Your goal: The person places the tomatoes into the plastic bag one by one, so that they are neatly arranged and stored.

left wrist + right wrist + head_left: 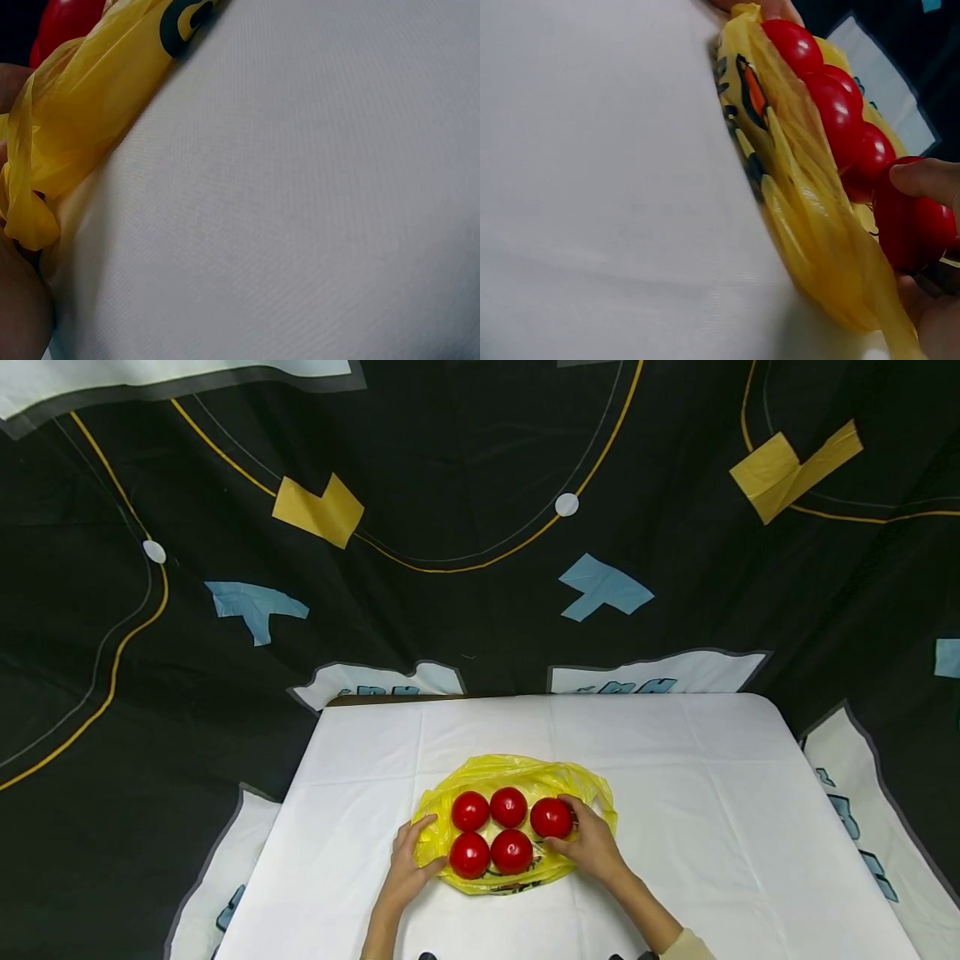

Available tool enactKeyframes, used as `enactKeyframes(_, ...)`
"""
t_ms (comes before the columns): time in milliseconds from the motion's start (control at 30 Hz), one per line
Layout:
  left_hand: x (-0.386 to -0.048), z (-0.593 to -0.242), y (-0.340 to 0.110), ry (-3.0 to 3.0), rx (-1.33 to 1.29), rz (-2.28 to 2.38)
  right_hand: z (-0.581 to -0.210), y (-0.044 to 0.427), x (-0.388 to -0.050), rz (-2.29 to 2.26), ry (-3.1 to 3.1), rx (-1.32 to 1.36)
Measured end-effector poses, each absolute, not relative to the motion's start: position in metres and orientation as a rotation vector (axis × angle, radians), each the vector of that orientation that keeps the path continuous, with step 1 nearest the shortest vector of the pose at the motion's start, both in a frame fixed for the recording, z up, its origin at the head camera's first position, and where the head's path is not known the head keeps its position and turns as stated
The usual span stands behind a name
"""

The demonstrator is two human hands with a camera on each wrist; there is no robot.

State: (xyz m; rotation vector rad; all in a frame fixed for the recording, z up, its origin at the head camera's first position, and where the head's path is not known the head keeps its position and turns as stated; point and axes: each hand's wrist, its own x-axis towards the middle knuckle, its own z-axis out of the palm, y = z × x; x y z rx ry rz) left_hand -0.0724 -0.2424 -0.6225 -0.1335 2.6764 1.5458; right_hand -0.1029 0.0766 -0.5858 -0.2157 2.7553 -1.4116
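Observation:
A thin yellow plastic bag [487, 770] lies on the white table, its mouth spread wide. Several glossy round red balls [470, 811] sit in it in two rows. At the bag's left side, my left hand [405, 864] holds the edge; in the left wrist view, yellow film [90, 112] bunches between fingers and thumb. My right hand [592, 843] grips the rightmost red ball [550, 818], thumb on the near side and fingers round the far side. The right wrist view shows the thumb pressed on this red ball [909, 217], slightly apart from the others.
White cloth covers the table [690, 827], which extends to both sides of the bag and behind it. A black curtain [450, 627] with yellow lines and blue and gold patches hangs behind the far table edge.

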Motion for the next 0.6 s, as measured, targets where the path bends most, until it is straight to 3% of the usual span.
enactKeyframes(600, -0.0726, -0.6247, -0.2429, 2.672, -0.135, 1.555, -0.5939, 0.0691, -0.0985, -1.400, 2.722, -0.189)
